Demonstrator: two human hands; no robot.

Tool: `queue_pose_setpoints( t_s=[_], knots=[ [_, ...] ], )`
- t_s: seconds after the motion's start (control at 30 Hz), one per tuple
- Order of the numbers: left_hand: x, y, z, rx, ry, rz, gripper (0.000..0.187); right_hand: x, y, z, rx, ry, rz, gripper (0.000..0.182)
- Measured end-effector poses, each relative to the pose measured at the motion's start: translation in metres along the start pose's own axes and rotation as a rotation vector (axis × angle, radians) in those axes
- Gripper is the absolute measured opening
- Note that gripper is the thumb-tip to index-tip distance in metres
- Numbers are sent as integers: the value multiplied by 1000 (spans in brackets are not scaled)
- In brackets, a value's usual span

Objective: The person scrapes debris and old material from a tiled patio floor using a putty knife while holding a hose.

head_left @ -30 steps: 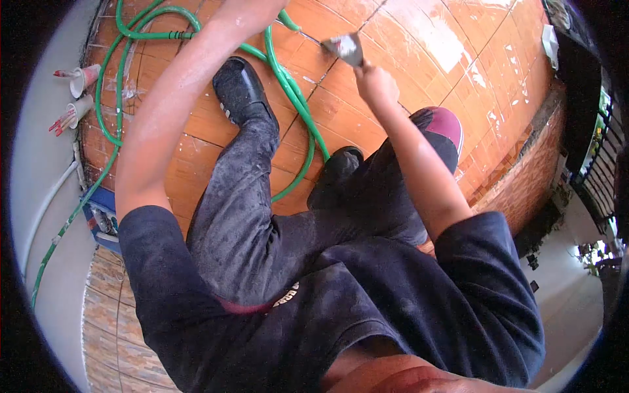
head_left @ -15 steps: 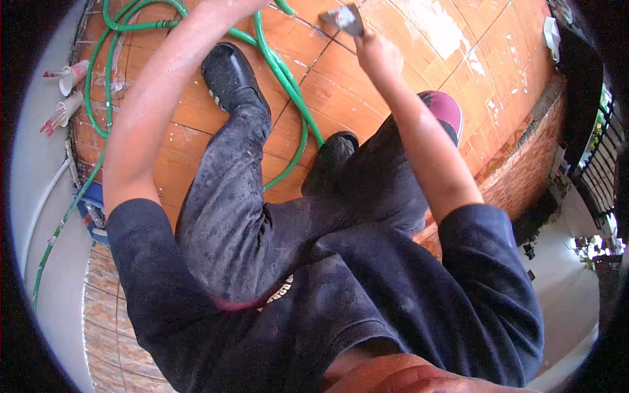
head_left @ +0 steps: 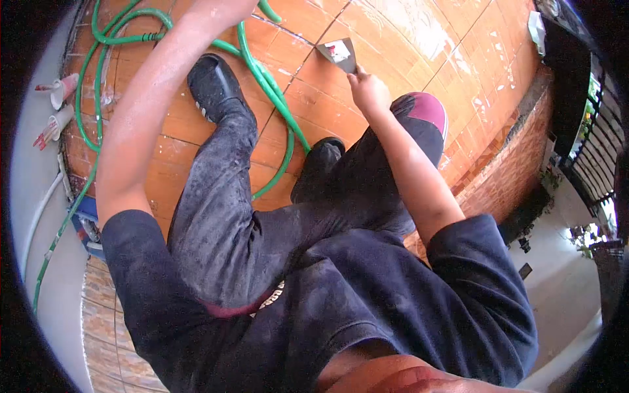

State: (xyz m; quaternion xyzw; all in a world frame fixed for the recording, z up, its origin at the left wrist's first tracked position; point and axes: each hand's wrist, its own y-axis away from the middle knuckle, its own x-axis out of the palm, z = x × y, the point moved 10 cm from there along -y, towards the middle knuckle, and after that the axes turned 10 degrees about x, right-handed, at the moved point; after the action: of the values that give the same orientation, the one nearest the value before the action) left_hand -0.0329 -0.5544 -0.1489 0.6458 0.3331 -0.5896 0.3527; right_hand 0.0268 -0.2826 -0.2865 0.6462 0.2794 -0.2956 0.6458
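My right hand [head_left: 371,92] is closed around the handle of a putty knife [head_left: 347,62]. Its broad grey blade, with a white and red label, points away from me over the orange tiled floor [head_left: 386,59]. My left forearm [head_left: 154,98] stretches up to the top edge of the view, where the hand is cut off. A green hose [head_left: 272,92] lies on the tiles between my arms, in loops that run past my dark shoe [head_left: 213,85].
White smears [head_left: 426,29] mark the tiles ahead. Two white cups with reddish stains [head_left: 63,90] sit by the left wall, near a blue object [head_left: 85,213]. A low tiled ledge [head_left: 508,164] and a black barred gate [head_left: 599,141] stand at the right.
My right hand has drawn the putty knife back toward me, and its blade has tilted a little. The whole view has shifted slightly. My left arm stays stretched out.
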Motion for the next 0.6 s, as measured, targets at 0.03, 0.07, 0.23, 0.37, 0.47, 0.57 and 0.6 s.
queue_pose_setpoints(
  t_s=[0.03,0.07,0.23,0.37,0.47,0.57,0.6],
  knots=[
    [-4,-3,0,0,0,-8,14,-5,-13,-6,53,2,-14,43],
    [-2,-5,1,-9,46,29,14,-8,-26,-11,107,4,-24,44],
    [-4,-8,0,-16,54,36,13,-33,-66,16,209,-107,-23,43],
    [-2,-6,-9,12,19,53,13,-5,-19,-11,181,-103,21,47],
    [-5,-4,-1,10,-8,60,13,-15,-104,-40,252,-184,-14,48],
    [-5,-2,2,-3,-3,55,12,-45,-131,-49,274,-121,-51,49],
    [-5,1,5,0,9,51,11,-30,-118,-51,269,-120,-37,49]
  ],
)
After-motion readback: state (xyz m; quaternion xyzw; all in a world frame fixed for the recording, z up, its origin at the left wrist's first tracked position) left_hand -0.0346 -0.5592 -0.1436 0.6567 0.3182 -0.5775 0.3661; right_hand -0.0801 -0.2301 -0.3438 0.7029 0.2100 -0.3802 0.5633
